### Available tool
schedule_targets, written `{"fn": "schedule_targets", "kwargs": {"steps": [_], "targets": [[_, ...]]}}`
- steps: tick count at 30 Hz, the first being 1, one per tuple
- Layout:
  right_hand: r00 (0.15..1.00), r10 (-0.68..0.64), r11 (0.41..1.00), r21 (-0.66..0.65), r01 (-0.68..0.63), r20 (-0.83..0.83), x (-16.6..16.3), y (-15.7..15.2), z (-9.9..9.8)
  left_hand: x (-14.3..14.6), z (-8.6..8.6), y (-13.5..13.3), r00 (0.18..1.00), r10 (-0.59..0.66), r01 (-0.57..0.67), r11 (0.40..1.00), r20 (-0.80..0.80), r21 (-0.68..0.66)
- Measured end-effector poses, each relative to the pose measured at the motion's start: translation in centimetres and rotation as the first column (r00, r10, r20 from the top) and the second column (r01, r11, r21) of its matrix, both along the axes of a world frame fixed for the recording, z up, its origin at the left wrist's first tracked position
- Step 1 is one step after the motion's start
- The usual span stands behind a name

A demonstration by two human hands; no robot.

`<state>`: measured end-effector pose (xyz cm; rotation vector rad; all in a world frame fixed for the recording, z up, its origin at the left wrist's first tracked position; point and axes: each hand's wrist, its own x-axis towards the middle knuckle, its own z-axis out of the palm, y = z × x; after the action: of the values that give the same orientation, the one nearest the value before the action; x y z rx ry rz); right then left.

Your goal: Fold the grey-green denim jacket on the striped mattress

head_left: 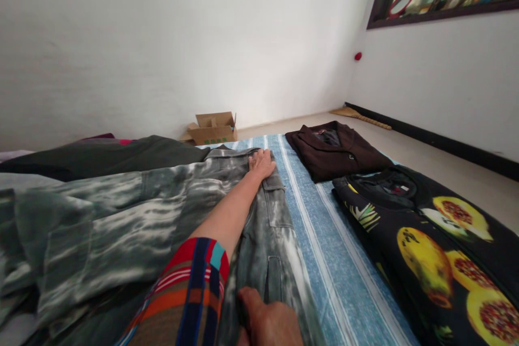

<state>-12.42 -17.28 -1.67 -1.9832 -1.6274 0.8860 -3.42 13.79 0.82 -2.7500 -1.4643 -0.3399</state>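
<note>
Grey tie-dyed trousers (133,211) lie spread across the bed, with one leg to the left and a pocketed part under my arm. My left hand (263,163) reaches to their far edge, its fingers closed on the cloth near the waistband. Close to me, at the bottom of the view, my right hand (271,318) has its thumb and forefinger closed on the trousers' near part, beside a pocket slit. Its lower fingers are cut off by the frame.
A blue striped sheet (302,211) lies beneath. To the right are a folded dark brown garment (340,148) and a folded black top (430,248) with papaya prints. Dark green clothing (121,154) is at left. Behind, a cardboard box (213,128) stands by the wall.
</note>
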Motion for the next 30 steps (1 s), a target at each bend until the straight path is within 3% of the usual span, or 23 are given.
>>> {"fn": "schedule_targets", "kwargs": {"steps": [6,12,17,23,30], "targets": [[0.998,0.02,1.0,-0.008,-0.02,-0.057,0.1,-0.3,-1.2,1.8,0.2,2.2,0.997,0.07,-0.067,0.994,0.036,-0.083],[0.995,0.027,0.999,-0.015,-0.028,-0.092,0.2,-0.7,-0.7,3.3,1.1,3.6,0.994,0.104,-0.099,0.982,0.025,-0.158],[0.998,0.022,0.999,-0.03,-0.024,-0.067,0.2,-0.7,-0.6,2.5,0.1,4.1,0.994,0.1,-0.094,0.987,0.042,-0.133],[0.998,0.038,0.999,-0.013,-0.039,-0.04,0.1,-0.4,-0.6,1.3,-1.1,3.0,0.998,-0.064,0.064,0.998,0.023,-0.016],[0.999,0.046,0.999,0.012,-0.046,-0.025,0.3,-0.5,0.0,1.6,1.1,0.1,0.991,-0.132,0.132,0.99,-0.011,0.045]]}}
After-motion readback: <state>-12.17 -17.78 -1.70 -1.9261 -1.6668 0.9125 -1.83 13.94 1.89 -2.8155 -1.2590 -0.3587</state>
